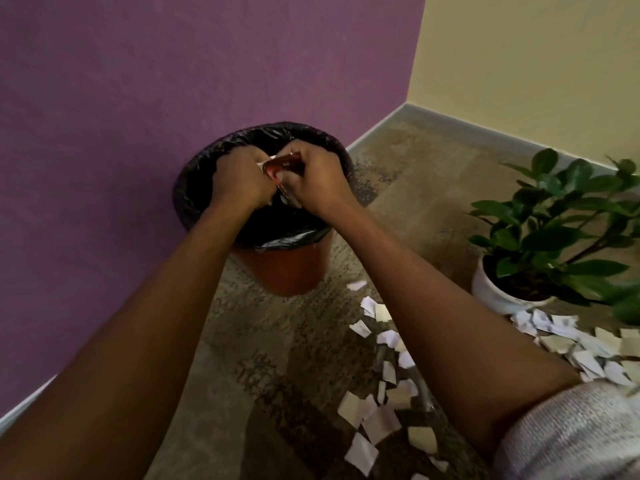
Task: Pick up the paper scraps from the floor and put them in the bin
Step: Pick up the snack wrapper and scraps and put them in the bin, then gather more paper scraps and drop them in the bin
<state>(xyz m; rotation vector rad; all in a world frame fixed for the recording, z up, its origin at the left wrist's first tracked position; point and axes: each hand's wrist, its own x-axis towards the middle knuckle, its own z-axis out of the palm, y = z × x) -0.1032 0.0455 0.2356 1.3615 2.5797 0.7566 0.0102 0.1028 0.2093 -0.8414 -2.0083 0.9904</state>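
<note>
An orange bin (pixel 287 268) lined with a black bag (pixel 194 188) stands against the purple wall. Both my hands hover over its open mouth, pressed close together. My left hand (pixel 239 178) and my right hand (pixel 313 176) have curled fingers and hold a small bunch of paper scraps (pixel 273 168) between them; only a thin reddish and pale edge of it shows. Several white paper scraps (pixel 377 407) lie scattered on the carpet to the right of the bin, and more scraps (pixel 588 344) lie beside the plant pot.
A green plant (pixel 561 209) in a white pot (pixel 498 292) stands on the right. The purple wall runs along the left, a yellow wall with a grey skirting board (pixel 485 124) at the back. Patterned beige carpet (pixel 277 358) covers the floor.
</note>
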